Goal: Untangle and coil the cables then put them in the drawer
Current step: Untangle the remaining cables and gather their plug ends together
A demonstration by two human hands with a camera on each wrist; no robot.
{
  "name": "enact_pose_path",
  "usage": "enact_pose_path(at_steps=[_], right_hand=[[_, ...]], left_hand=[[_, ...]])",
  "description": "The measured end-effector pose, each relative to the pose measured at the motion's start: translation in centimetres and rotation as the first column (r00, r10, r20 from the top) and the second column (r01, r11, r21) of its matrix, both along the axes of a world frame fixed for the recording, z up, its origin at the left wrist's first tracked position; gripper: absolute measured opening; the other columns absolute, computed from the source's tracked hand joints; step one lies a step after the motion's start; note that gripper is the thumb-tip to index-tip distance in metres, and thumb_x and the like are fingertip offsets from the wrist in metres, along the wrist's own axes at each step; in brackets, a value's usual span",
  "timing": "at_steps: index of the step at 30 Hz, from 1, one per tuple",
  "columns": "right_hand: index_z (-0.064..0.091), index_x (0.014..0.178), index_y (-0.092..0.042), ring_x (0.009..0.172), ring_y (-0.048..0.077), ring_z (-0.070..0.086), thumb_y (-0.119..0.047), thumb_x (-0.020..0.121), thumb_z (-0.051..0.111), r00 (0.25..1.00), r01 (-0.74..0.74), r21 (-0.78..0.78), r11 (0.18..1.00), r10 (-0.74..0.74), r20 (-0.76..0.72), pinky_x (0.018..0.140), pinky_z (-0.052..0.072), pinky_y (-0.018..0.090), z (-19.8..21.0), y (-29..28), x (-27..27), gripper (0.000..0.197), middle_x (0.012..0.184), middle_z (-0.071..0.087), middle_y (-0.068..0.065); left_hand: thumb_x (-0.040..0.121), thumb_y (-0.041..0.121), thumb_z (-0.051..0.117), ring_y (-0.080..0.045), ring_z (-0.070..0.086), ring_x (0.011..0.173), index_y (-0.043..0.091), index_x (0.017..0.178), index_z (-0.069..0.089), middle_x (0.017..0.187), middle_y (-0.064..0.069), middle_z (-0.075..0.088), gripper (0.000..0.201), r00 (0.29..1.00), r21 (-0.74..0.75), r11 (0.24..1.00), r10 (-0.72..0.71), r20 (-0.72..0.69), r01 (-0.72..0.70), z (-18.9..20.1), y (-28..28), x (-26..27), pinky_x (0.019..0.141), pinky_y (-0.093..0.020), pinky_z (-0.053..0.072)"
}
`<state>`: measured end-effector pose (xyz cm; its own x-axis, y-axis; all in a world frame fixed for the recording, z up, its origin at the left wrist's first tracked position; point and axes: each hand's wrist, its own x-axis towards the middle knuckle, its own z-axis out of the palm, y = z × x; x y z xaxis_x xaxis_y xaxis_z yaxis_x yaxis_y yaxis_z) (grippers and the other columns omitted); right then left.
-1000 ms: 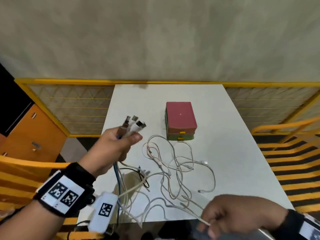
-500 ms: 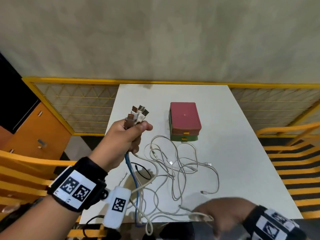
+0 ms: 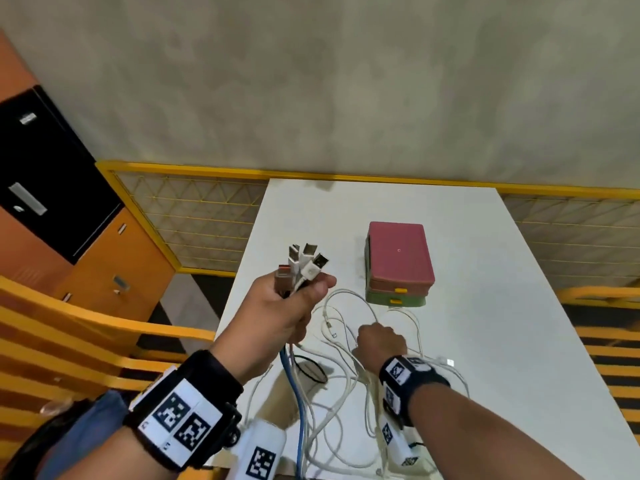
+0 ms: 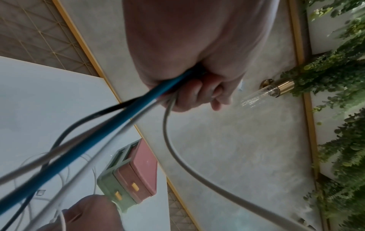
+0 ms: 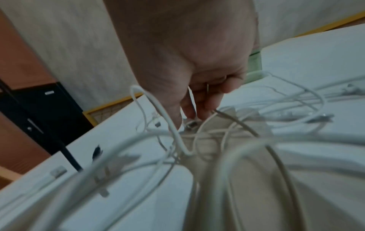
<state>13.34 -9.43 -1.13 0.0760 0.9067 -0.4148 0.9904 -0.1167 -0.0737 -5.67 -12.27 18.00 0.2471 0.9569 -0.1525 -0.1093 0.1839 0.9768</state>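
The cables (image 3: 349, 344) lie as one loose knot of mostly white leads on the near half of the white table (image 3: 502, 341), with a blue lead (image 3: 294, 386) and a thin black one (image 3: 311, 370) running through them, and their USB plug ends (image 3: 304, 268) are gathered into a bunch raised above the table's left side. The left hand (image 3: 287, 306) is closed as a fist round that bunch just below the plugs, the leads trailing down from it to the heap; the left wrist view shows the fingers (image 4: 197, 95) curled tight over blue, black and grey strands together. The right hand (image 3: 381, 341) is down in the heap with its fingers curled among thin white leads, and the right wrist view shows at least one thin lead passing between the fingertips (image 5: 199, 107) (whether it is truly pinched or merely brushed I cannot tell, as the view is blurred). The step in hand looks to be freeing one lead from the rest, and it would go best by holding the plug bunch steady and high, following a single lead from plug towards its free end, and lifting loops over one another instead of pulling hard, which would likely tighten the knot. The leads look thin, limp and springy, so coils may want to spring open. Beyond the heap stands the small drawer box (image 3: 398, 261), red above green with yellow pulls, its drawers appearing closed, so one still needs opening.
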Motion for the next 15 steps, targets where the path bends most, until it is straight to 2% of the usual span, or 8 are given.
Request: enact_pose_path(at_steps=[2,4,6,8,9,11,13,15], right_hand=[[0.058,0.116,-0.017,0.113,0.030,0.056,-0.022,0.090,0.049,1.000,-0.002,0.020,1.000,0.001,0.027,0.091,0.044,0.038,-1.4,-0.3,-0.2,0.028,0.121,0.060,0.006],[0.055,0.110,-0.017,0.111,0.029,0.057,-0.016,0.088,0.049,0.997,0.062,0.000,0.998,-0.062,-0.047,0.091,0.046,0.037,-2.1,-0.4,0.2,0.023,0.119,0.060,0.006],[0.053,0.095,-0.019,0.106,0.027,0.060,-0.014,0.083,0.051,0.980,0.115,-0.038,0.993,-0.120,-0.156,0.089,0.051,0.035,-1.7,-0.2,0.9,0.014,0.115,0.063,0.006],[0.054,0.088,-0.019,0.098,0.026,0.063,-0.013,0.079,0.053,0.969,0.127,-0.026,0.992,-0.130,-0.209,0.084,0.053,0.034,-0.2,0.1,1.8,0.011,0.108,0.066,0.004],[0.058,0.088,-0.020,0.095,0.025,0.063,-0.013,0.079,0.052,0.967,0.128,0.015,0.992,-0.122,-0.224,0.080,0.052,0.032,1.1,0.1,2.3,0.013,0.102,0.066,0.002],[0.063,0.089,-0.022,0.089,0.023,0.063,-0.012,0.080,0.053,0.941,0.159,0.131,0.979,-0.110,-0.320,0.070,0.046,0.027,4.5,0.5,3.4,0.017,0.090,0.065,-0.001],[0.068,0.090,-0.018,0.082,0.019,0.062,-0.009,0.082,0.062,0.853,0.221,0.238,0.946,-0.069,-0.517,0.062,0.043,0.021,8.9,1.1,4.6,0.014,0.086,0.067,-0.001],[0.071,0.090,-0.013,0.076,0.011,0.061,-0.006,0.082,0.069,0.741,0.299,0.330,0.896,0.000,-0.671,0.061,0.042,0.010,14.1,1.4,5.3,0.011,0.085,0.068,-0.003]], left_hand=[[0.093,0.013,0.061,-0.010,0.028,0.044,0.014,0.092,0.077,0.052,0.006,0.035,0.016,1.000,-0.026,0.999,0.031,-0.005,-0.031,-0.4,0.2,-0.5,0.044,-0.023,0.021],[0.095,0.015,0.058,-0.012,0.027,0.044,0.014,0.095,0.076,0.055,0.000,0.035,0.018,0.998,-0.040,0.998,0.055,0.027,-0.054,-0.6,0.3,-0.8,0.045,-0.024,0.020],[0.096,0.019,0.055,-0.014,0.032,0.044,0.012,0.098,0.075,0.060,-0.005,0.045,0.021,0.995,-0.032,0.997,0.076,0.063,-0.074,-0.7,0.4,-0.9,0.043,-0.025,0.030],[0.097,0.023,0.053,-0.017,0.046,0.048,0.009,0.101,0.073,0.066,-0.007,0.056,0.025,0.995,-0.004,0.997,0.074,0.062,-0.074,-0.7,0.6,-0.9,0.050,-0.032,0.048],[0.096,0.025,0.053,-0.020,0.053,0.054,0.008,0.101,0.073,0.069,-0.008,0.061,0.027,0.996,0.007,0.998,0.063,0.058,-0.064,-0.8,0.8,-0.8,0.058,-0.037,0.053],[0.097,0.024,0.051,-0.026,0.063,0.068,0.005,0.100,0.072,0.075,-0.010,0.067,0.028,0.998,0.018,0.999,0.041,0.040,-0.042,-0.9,1.1,-0.5,0.074,-0.049,0.055],[0.100,0.019,0.047,-0.029,0.069,0.082,0.006,0.100,0.071,0.083,-0.011,0.072,0.027,1.000,0.029,0.999,0.016,-0.002,-0.016,-0.8,1.5,0.0,0.088,-0.053,0.053],[0.101,0.018,0.047,-0.026,0.072,0.095,0.009,0.105,0.071,0.094,-0.011,0.076,0.026,0.999,0.046,0.999,-0.012,-0.045,0.014,-0.5,1.9,0.7,0.095,-0.050,0.051]])
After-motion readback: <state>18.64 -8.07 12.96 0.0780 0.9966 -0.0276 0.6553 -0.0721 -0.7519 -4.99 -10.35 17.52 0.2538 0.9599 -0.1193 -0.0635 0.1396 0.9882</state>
